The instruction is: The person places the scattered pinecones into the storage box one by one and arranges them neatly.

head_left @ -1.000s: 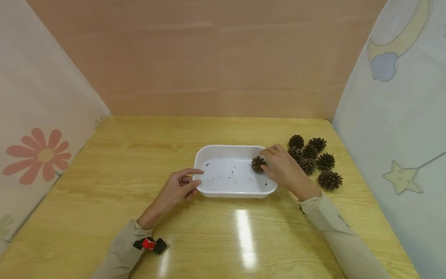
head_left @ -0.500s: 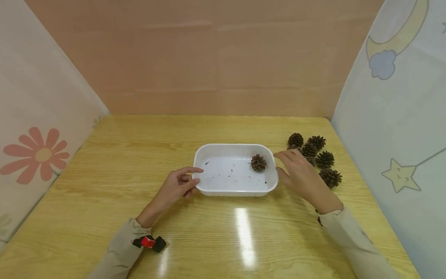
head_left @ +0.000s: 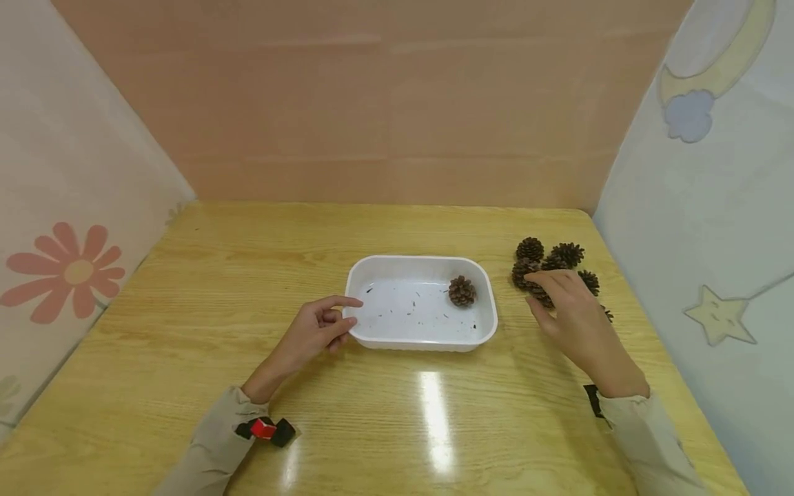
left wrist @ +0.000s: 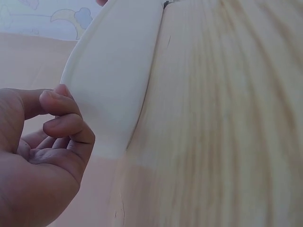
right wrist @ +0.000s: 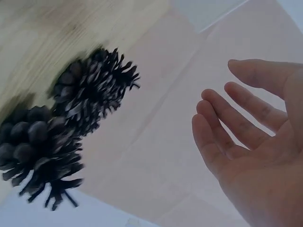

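Note:
A white rectangular plastic tray point(head_left: 397, 293) stands on the table with a single brown pine cone point(head_left: 462, 291) in its right end and small dark flecks on its floor. My left hand point(head_left: 315, 329) pinches the tray's left rim between thumb and forefinger; the left wrist view shows these fingers point(left wrist: 61, 101) at the white edge. To the right, my right hand point(head_left: 577, 320) hovers over a cluster of pine cones point(head_left: 530, 249) and partly hides it. In the right wrist view its fingers point(right wrist: 232, 120) are spread with nothing between them, apart from two pine cones point(right wrist: 92, 87).
The wooden table point(head_left: 260, 262) is bounded at the back by a peach-coloured wall point(head_left: 397, 103). A flower-patterned panel point(head_left: 77, 272) rises at the left, and one with a moon and a star point(head_left: 719, 317) at the right.
My right hand has let go of a pine cone inside the tray and moved right, out of the tray, to the cluster. My left hand has stayed on the tray's rim.

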Tool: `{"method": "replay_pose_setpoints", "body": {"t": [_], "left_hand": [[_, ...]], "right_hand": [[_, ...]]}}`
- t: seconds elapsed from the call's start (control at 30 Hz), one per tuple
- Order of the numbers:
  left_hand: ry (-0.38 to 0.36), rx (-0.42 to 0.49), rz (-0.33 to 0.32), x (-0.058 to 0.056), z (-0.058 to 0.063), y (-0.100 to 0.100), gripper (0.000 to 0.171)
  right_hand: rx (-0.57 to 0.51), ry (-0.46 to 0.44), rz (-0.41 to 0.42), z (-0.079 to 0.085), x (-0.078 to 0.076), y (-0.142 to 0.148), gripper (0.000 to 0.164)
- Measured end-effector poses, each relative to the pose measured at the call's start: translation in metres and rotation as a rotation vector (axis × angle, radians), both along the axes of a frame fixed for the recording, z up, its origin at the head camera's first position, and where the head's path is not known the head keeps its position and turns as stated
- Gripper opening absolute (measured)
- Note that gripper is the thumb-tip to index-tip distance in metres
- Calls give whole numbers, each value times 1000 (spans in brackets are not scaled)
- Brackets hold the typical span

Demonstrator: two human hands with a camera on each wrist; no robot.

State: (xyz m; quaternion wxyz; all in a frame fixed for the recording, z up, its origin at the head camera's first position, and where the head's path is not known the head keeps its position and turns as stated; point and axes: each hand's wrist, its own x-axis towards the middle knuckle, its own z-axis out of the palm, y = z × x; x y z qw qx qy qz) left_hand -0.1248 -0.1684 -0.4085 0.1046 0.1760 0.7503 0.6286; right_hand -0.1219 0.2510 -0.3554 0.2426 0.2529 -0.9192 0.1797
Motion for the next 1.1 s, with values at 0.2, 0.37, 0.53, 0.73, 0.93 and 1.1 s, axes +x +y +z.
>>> {"method": "replay_pose_setpoints", "body": {"t": [0.2, 0.37, 0.53, 0.73, 0.93, 1.1], "left_hand": [[-4, -25, 14, 1, 3, -2, 33], [-5, -23, 15, 0, 2, -2, 32], [0, -18, 12, 0, 0, -2, 32], [0, -9, 9, -1, -1, -1, 32], [2, -1, 2, -1, -1, -1, 32], [4, -4, 7, -1, -1, -1, 32]], "right_hand": [[-15, -6, -29, -4, 0, 17, 41], [-13, -95, -111, -5, 2, 34, 41], [-5, -158, -180, -1, 2, 50, 42], [45, -278, -219, 2, 4, 68, 44], [106, -406, -207, 0, 4, 85, 51], [150, -529, -233, -2, 3, 92, 56]]}}
